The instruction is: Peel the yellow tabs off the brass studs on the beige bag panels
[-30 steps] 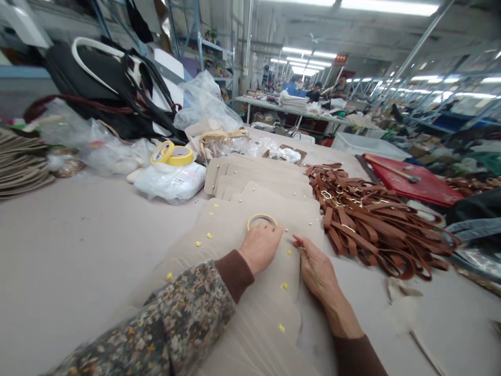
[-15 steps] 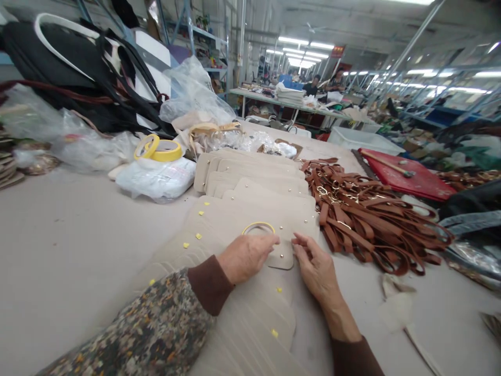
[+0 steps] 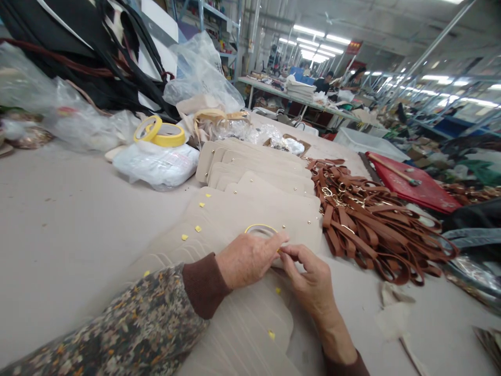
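My left hand (image 3: pixel 250 258) is closed around a roll of yellow tape (image 3: pixel 261 228), whose upper rim shows above my fingers. Close against it, my right hand (image 3: pixel 311 277) pinches with thumb and forefinger at a bit of yellow by the left fingertips, seemingly the tape's end. Beneath both hands lie overlapping beige flat panels (image 3: pixel 282 206) with small metal studs. More beige panels (image 3: pixel 250 313) fan out toward me, bearing small yellow tape pieces (image 3: pixel 198 228).
Brown straps with metal clasps (image 3: pixel 364 224) are heaped on the right, near a red board (image 3: pixel 410 183). At left, two yellow tape rolls (image 3: pixel 168 134) rest on a white plastic-wrapped packet (image 3: pixel 156 164). Black bags (image 3: pixel 97 62) stand behind. People work farther back.
My right hand has moved left to meet my left hand and now pinches at the tape roll. The view has shifted slightly.
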A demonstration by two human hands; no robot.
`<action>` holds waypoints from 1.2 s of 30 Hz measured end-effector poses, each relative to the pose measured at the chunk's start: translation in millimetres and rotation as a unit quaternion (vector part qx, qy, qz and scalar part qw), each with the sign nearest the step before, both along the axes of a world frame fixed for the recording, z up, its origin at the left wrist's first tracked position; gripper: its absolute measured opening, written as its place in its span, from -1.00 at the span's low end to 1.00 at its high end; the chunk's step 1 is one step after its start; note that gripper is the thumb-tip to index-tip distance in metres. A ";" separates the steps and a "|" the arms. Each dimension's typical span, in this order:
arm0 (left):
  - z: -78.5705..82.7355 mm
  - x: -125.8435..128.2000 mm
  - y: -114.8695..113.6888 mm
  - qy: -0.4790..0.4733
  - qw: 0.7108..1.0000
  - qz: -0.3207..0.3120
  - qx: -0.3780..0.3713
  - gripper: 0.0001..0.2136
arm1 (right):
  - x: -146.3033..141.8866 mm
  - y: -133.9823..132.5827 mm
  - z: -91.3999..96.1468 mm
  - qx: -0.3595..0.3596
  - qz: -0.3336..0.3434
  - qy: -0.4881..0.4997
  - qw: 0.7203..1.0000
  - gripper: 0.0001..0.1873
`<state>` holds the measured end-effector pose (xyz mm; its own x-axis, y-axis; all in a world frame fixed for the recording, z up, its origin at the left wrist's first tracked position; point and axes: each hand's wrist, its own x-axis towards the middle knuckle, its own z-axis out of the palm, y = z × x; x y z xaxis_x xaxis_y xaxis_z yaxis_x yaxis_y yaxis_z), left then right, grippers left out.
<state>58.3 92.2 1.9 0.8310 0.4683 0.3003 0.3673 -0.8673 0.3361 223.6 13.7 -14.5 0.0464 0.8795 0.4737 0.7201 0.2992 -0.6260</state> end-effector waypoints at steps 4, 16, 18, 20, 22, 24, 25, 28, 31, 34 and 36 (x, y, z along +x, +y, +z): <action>0.2 1.5 -0.6 0.028 0.999 0.011 -0.012 -0.83 | -2.1 1.1 -6.2 0.043 -0.027 -0.055 0.997 -0.85; -1.2 7.0 -2.8 -0.026 0.999 0.026 0.033 -0.89 | -15.9 2.4 1.3 -0.121 -0.139 0.234 0.955 -0.77; -0.3 7.5 -5.2 -0.049 0.997 0.027 0.045 -0.88 | -8.2 3.8 -1.1 -0.154 -0.172 0.306 0.924 -0.72; 0.1 7.4 -5.8 -0.049 0.997 0.036 0.048 -0.89 | 5.1 4.2 -4.8 -0.174 -0.201 0.348 0.899 -0.69; -0.5 7.3 -4.4 -0.009 0.998 0.050 0.035 -0.91 | 18.8 3.6 -7.2 -0.216 -0.181 0.372 0.884 -0.66; -2.0 7.4 -1.8 0.052 0.997 0.057 0.019 -0.90 | 27.3 2.6 -7.2 -0.265 -0.145 0.366 0.880 -0.61; -2.8 7.5 -0.7 0.081 0.995 0.056 0.014 -0.90 | 28.9 2.2 -6.8 -0.283 -0.133 0.354 0.882 -0.59; -4.7 7.9 0.7 0.124 0.991 0.048 0.008 -0.89 | 25.6 1.6 -6.5 -0.300 -0.130 0.304 0.895 -0.56; -5.3 8.2 -0.3 0.135 0.990 0.049 -0.004 -0.88 | 19.1 1.3 -9.3 -0.301 -0.133 0.241 0.913 -0.55; -4.8 8.3 -1.5 0.139 0.989 0.050 -0.013 -0.87 | 14.8 2.1 -11.0 -0.293 -0.136 0.146 0.935 -0.57; -3.8 8.4 -2.0 0.144 0.988 0.050 -0.018 -0.85 | 12.2 4.0 -10.0 -0.271 -0.140 0.065 0.950 -0.61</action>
